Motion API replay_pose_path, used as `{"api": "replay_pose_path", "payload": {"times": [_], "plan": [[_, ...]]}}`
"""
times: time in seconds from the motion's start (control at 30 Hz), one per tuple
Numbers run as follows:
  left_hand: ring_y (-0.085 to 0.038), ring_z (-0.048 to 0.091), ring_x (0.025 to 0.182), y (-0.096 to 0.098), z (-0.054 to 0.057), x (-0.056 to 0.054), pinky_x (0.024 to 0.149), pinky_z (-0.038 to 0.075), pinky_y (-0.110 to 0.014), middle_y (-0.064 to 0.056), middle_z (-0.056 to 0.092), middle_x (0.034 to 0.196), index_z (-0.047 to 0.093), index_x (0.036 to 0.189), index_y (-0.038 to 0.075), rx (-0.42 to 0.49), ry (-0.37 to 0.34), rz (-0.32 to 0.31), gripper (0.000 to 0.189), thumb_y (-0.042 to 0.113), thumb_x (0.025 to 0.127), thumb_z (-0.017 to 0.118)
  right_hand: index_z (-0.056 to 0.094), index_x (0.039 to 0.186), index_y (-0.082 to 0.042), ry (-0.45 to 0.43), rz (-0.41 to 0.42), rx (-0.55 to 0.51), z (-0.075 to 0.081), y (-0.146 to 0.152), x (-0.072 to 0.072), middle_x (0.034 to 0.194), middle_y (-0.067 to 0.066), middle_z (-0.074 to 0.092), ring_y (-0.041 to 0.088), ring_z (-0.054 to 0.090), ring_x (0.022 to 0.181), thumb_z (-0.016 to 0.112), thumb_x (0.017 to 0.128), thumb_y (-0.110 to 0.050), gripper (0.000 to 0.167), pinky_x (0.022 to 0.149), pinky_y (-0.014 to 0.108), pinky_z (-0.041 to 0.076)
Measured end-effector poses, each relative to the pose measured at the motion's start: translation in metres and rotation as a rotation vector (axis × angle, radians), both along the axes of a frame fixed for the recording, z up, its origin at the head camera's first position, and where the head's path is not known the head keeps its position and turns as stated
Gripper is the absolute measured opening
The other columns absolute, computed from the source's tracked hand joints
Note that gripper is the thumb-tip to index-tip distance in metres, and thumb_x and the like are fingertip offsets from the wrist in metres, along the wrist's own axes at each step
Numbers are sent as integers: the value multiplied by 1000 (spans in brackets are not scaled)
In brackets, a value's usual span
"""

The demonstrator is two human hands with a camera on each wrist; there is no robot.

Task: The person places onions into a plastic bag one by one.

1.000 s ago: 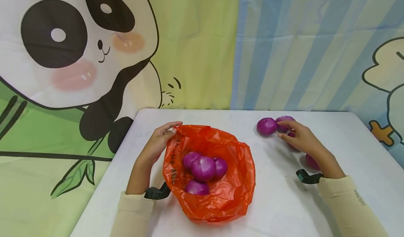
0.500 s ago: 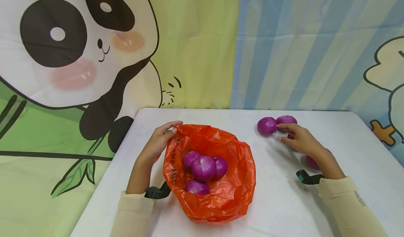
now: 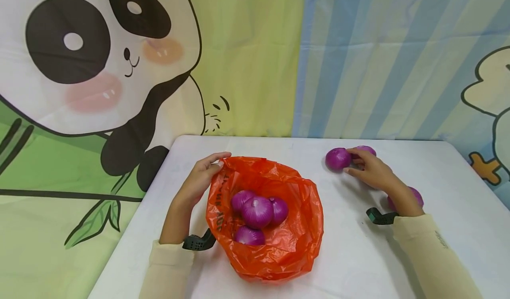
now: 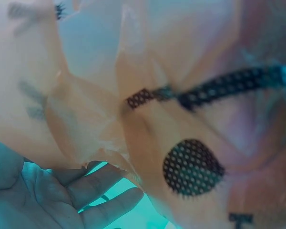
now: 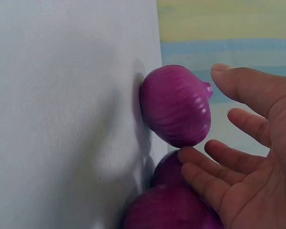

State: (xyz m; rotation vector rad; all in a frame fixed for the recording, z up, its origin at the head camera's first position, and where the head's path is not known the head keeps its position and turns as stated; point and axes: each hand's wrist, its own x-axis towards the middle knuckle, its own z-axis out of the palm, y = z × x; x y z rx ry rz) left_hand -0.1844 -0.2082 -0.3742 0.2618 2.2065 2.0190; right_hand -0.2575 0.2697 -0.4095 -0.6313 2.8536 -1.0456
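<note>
An orange-red plastic bag [image 3: 307, 228] stands with its mouth wide, several purple onions [image 3: 256, 212] inside. My left hand [image 3: 199, 177] pinches the bag's left rim; in the left wrist view its fingers [image 4: 105, 188] reach out beside the bag film. At the far right of the table, my right hand [image 3: 370, 168] is spread beside an onion [image 3: 336, 159]. In the right wrist view, thumb and fingers are parted around the near side of that onion [image 5: 174, 105], and a fingertip is at its lower edge. More onions [image 5: 169, 210] lie below the fingers.
Another onion [image 3: 417, 196] sits beside my right wrist, partly covered by it. The white table [image 3: 346, 254] ends at a hanging cloth [image 3: 251, 60] with a panda print. Black wrist cameras [image 3: 197, 243] stick out from both sleeves.
My right hand has shifted slightly left, closer to the leftmost loose onion. More of the onion beside the right wrist shows. The left hand and bag have stayed put.
</note>
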Motion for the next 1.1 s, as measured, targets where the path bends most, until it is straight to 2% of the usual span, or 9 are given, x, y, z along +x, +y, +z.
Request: {"api": "replay_pose_path", "payload": {"times": [0.17, 0.4, 0.7, 0.9, 1.1], "plan": [[-42, 62, 102, 0, 0, 0, 84, 55, -36, -18, 65, 113, 51, 138, 6, 14, -3, 5, 38, 10, 103, 39, 36, 144, 6, -42, -6, -28, -5, -3, -9, 140, 32, 40, 51, 46, 122, 69, 91, -18, 67, 101, 62, 36], [-39, 63, 100, 2, 1, 2, 84, 55, -36, -18, 65, 112, 51, 139, 4, 15, 11, 1, 38, 9, 103, 39, 30, 147, 4, -86, -30, 1, -9, -9, -14, 143, 33, 35, 53, 41, 124, 67, 93, -25, 71, 102, 64, 33], [-42, 62, 103, 0, -1, 1, 84, 55, -37, -18, 65, 113, 51, 138, 5, 19, -1, 3, 38, 10, 103, 39, 29, 149, 1, -52, -13, 1, -21, -22, -24, 145, 31, 33, 49, 32, 131, 67, 93, -25, 73, 103, 67, 28], [-42, 62, 102, 1, -1, 1, 85, 54, -37, -19, 64, 113, 52, 138, 6, 24, -4, 1, 37, 9, 103, 40, 31, 149, -5, -47, -63, 18, -33, -26, -32, 145, 28, 36, 48, 36, 130, 71, 90, -26, 74, 102, 66, 31], [-40, 64, 98, 1, 1, 2, 83, 55, -36, -18, 66, 110, 52, 138, 6, 4, 9, 14, 38, 9, 102, 40, 38, 145, -3, 5, -42, 2, -34, -28, -32, 141, 27, 42, 47, 41, 127, 73, 88, -21, 69, 101, 64, 34]]}}
